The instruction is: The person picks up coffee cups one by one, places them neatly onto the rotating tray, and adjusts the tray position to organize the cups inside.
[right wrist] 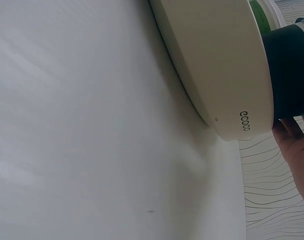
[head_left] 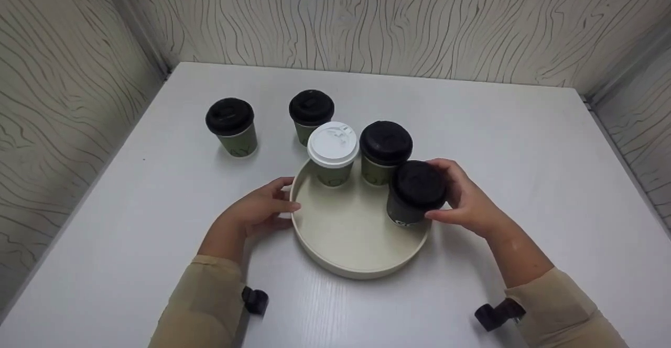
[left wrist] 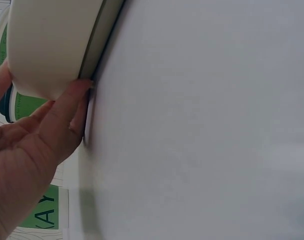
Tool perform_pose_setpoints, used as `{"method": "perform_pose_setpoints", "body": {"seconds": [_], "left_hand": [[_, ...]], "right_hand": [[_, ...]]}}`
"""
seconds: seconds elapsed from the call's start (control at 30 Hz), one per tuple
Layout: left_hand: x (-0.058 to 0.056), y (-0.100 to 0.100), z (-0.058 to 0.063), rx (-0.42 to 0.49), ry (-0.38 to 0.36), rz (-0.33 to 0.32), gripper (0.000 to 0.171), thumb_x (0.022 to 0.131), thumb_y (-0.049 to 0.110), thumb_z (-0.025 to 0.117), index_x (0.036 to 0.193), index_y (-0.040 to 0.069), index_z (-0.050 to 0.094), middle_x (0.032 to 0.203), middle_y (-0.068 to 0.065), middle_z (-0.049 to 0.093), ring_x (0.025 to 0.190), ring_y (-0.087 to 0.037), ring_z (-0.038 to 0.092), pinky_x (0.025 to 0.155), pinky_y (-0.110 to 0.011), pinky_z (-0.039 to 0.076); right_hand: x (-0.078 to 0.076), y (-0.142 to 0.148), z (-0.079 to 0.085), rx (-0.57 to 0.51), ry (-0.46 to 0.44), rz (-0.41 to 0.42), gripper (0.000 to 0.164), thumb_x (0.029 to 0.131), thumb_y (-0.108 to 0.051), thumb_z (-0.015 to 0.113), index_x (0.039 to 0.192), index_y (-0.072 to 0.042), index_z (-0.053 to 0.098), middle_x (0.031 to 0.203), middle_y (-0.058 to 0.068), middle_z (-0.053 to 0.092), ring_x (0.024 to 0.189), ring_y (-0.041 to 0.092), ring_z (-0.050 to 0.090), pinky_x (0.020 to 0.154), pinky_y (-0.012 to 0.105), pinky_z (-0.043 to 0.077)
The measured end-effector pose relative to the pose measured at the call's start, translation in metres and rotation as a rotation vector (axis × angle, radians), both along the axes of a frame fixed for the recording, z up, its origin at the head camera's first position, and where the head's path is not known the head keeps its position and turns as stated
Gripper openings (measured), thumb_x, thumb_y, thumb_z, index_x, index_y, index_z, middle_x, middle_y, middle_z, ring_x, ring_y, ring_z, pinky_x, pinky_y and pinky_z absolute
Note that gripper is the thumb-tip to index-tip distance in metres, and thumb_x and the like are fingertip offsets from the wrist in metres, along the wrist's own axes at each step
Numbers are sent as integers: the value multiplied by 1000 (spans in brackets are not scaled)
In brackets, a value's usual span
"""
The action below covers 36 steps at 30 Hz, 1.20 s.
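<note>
My left hand grips the left edge of a round cream tray, thumb over the rim and fingers against the outer wall. In the left wrist view the fingertips reach the tray's lower edge, close over the table. My right hand holds a dark paper cup with a black lid, upright at the tray's right side. Further back in the tray stand a green cup with a white lid and a green cup with a black lid.
Two more green cups with black lids stand on the white table behind the tray: one just beyond the white-lidded cup, the other further left. Wood-grain patterned panels border the table's back and sides.
</note>
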State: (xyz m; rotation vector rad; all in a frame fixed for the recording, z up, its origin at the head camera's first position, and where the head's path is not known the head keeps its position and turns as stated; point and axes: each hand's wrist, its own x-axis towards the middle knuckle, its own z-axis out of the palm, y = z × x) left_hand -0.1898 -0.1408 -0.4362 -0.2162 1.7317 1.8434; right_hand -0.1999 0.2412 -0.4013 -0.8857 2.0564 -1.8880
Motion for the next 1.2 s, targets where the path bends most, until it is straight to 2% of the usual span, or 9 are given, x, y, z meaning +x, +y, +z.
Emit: {"method": "perform_pose_setpoints", "body": {"seconds": [0.13, 0.57, 0.77, 0.9, 1.0, 1.2], "left_hand": [[0, 0, 0, -25, 27, -29, 65, 80, 7, 67, 137, 22, 37, 125, -14, 50, 102, -25, 58, 85, -40, 49], [3, -3, -1, 8, 57, -41, 65, 82, 8, 66, 139, 19, 35, 125, -15, 50, 103, -25, 58, 86, -39, 48], [6, -8, 2, 28, 34, -33, 66, 83, 6, 64, 139, 20, 33, 128, -16, 49, 105, -25, 57, 87, -40, 47], [10, -10, 5, -7, 30, -36, 71, 82, 9, 66, 141, 23, 29, 128, -17, 48, 106, -25, 57, 87, -41, 47], [13, -10, 7, -30, 31, -39, 73, 81, 11, 67, 141, 23, 27, 126, -18, 46, 105, -25, 57, 86, -41, 47], [18, -7, 10, -47, 38, -85, 74, 80, 13, 69, 141, 20, 28, 123, -20, 48, 104, -25, 56, 86, -42, 47]], "right_hand": [[1, 0, 0, -3, 8, 8, 80, 65, 19, 67, 133, 5, 26, 127, 16, 41, 116, 19, 43, 97, 21, 36], [1, 7, 5, -8, 17, -16, 84, 64, 21, 67, 135, 5, 24, 130, 18, 37, 118, 20, 43, 96, 23, 38], [-1, 14, 9, -35, 45, -30, 79, 67, 20, 62, 135, 7, 24, 134, 25, 34, 118, 25, 43, 95, 27, 40], [-3, 18, 13, -44, 36, -68, 76, 69, 20, 59, 135, 6, 24, 134, 24, 35, 119, 29, 43, 96, 29, 40], [-4, 22, 15, -29, 7, -113, 70, 74, 16, 56, 136, 0, 28, 135, 22, 35, 120, 32, 42, 96, 30, 40], [-8, 27, 16, -1, -41, -202, 56, 84, 9, 51, 135, -7, 32, 135, 21, 35, 121, 34, 40, 94, 28, 42]]}}
